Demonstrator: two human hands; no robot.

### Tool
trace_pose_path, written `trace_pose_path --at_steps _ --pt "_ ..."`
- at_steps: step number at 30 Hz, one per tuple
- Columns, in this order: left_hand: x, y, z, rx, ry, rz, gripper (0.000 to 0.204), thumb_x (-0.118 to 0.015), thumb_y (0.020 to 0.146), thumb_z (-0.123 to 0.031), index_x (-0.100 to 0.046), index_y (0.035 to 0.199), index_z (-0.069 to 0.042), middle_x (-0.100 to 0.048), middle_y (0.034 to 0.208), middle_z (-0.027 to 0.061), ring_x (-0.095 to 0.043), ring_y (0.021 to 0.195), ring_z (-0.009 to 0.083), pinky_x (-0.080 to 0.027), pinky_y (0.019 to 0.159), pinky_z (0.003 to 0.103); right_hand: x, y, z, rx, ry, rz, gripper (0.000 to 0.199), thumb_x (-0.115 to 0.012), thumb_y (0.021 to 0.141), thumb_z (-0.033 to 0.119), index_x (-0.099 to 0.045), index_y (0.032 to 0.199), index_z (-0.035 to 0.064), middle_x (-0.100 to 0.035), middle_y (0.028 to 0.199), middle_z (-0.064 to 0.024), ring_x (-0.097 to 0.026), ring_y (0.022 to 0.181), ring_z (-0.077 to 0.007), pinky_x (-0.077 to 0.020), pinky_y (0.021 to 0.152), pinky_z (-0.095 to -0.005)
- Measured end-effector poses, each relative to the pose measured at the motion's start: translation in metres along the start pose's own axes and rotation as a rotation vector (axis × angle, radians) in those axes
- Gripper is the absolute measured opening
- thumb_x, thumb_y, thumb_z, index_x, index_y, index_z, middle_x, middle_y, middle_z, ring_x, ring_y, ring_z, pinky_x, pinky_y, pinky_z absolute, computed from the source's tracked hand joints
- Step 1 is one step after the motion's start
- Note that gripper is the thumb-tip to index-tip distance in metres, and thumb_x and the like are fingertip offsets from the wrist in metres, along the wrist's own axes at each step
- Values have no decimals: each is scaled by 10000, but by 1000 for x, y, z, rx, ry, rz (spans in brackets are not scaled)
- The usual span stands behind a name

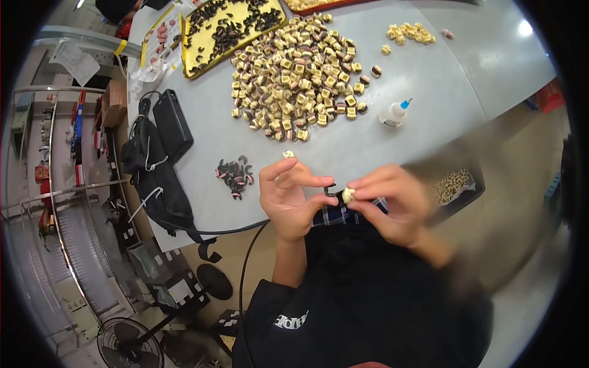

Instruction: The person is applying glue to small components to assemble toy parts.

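My left hand [287, 195] pinches a small dark curved piece [331, 190] between thumb and fingertip. Facing it, my right hand [392, 199] grips a small cream-coloured piece [348, 195] in its fingertips. The two pieces are close together above the table's near edge. Left of my left hand lies a little heap of dark curved pieces [235, 176], some with pink on them. One single cream piece [288, 154] rests just beyond my left fingers. A white squeeze bottle [394, 114] with a blue tip stands on the table, farther off than my right hand.
A large pile of cream pieces [294, 80] with dark and pink sides covers the middle of the grey table [442, 80]. A yellow tray [195, 58] holds dark pieces. At left lie a black bag [156, 184] and black box [173, 126]. A bin of beige bits [453, 186] sits below right.
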State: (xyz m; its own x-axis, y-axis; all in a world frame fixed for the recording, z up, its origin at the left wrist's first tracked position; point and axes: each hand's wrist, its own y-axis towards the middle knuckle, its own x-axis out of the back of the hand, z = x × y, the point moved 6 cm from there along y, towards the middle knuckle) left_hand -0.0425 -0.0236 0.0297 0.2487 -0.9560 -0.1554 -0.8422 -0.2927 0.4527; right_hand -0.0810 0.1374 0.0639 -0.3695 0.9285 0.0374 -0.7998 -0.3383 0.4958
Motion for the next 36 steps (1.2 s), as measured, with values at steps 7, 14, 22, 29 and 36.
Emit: trace_pose_path --at_steps 7,14,22,29,36 --pt "-3 0 -2 -22 39 42 660 -786 588 -13 -405 1127 -26 -658 758 86 -485 650 125 -380 665 263 -9 -6 -18 -85 136 38 167 -664 701 -68 -597 847 -20 -595 881 -156 -601 784 -209 -492 688 -277" --pt "-2 -5 0 -65 110 25 576 -785 594 -45 -477 1082 -43 -672 752 54 -466 715 134 -361 664 262 -11 -7 -31 -200 307 88 184 -660 717 -44 -594 886 -14 -609 895 -130 -613 818 -196 -498 712 -269" --pt "-5 -6 -1 -184 269 92 464 -789 583 -147 -590 1000 -97 -685 760 -15 -447 840 157 -352 692 267 -20 -18 -43 -839 817 151 253 -609 776 -61 -529 1015 -60 -576 987 -121 -578 918 -158 -486 807 -271" --pt "-10 -5 -7 -237 336 116 487 -791 581 -223 -596 1018 -126 -683 783 -5 -467 864 183 -366 739 299 -28 -23 -46 -744 913 168 270 -584 814 -15 -508 1067 -74 -564 996 -118 -578 924 -161 -485 820 -276" --pt "-4 -7 -8 -250 292 -39 407 -695 723 -365 -592 992 -78 -661 809 53 -479 843 220 -383 754 328 -23 -20 -48 -687 992 -2 451 -619 810 304 -507 1054 -58 -547 939 -136 -564 788 -184 -476 680 -268"
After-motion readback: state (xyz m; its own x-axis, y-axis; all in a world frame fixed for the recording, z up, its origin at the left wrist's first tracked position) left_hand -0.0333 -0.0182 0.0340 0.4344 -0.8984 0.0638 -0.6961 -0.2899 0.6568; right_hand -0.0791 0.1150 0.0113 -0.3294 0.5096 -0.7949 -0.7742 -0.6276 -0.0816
